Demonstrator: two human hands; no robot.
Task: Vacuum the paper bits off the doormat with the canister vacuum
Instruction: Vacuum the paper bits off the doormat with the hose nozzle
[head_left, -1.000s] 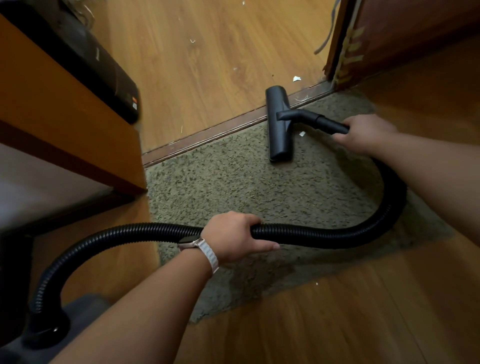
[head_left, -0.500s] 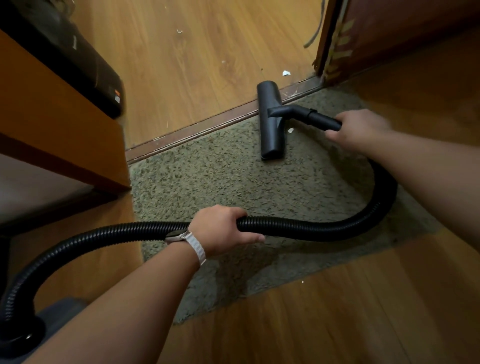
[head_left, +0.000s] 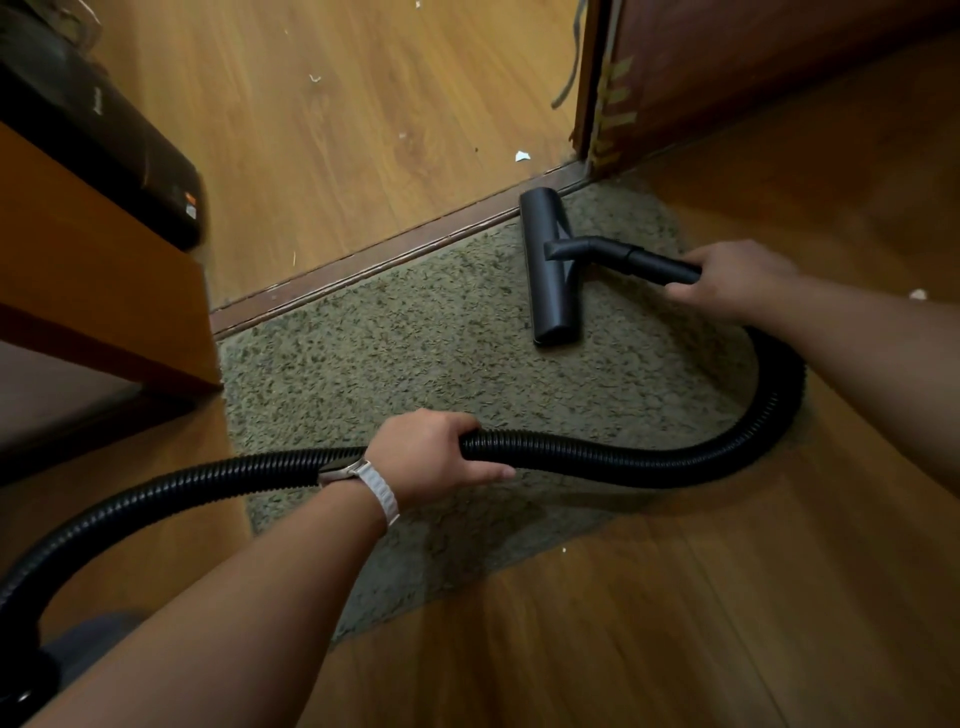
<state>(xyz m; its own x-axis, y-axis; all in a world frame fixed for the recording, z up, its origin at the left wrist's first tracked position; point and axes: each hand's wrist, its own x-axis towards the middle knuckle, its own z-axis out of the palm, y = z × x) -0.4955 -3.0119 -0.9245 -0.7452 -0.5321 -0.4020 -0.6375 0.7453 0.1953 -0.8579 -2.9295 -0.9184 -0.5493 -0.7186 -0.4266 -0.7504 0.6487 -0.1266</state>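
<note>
The step in hand appears to be the sweeping pass itself. The right hand (head_left: 737, 278) is wrapped around the black rigid wand (head_left: 657, 265), whose flat black floor nozzle (head_left: 550, 280) lies on the shaggy grey-green doormat (head_left: 405, 358), its far end close to the brown wooden threshold strip (head_left: 363, 262). The left hand (head_left: 431, 452) grips the black ribbed hose (head_left: 623, 462) over the mat's near part. No paper shows plainly on the pile, so the next move probably calls for drawing the nozzle across the uncovered mat while the left hand feeds slack. Counted: one nozzle, one hose, one mat, and off it on the wood floor three distinct white paper scraps (head_left: 522, 156), plus tinier flecks.
</note>
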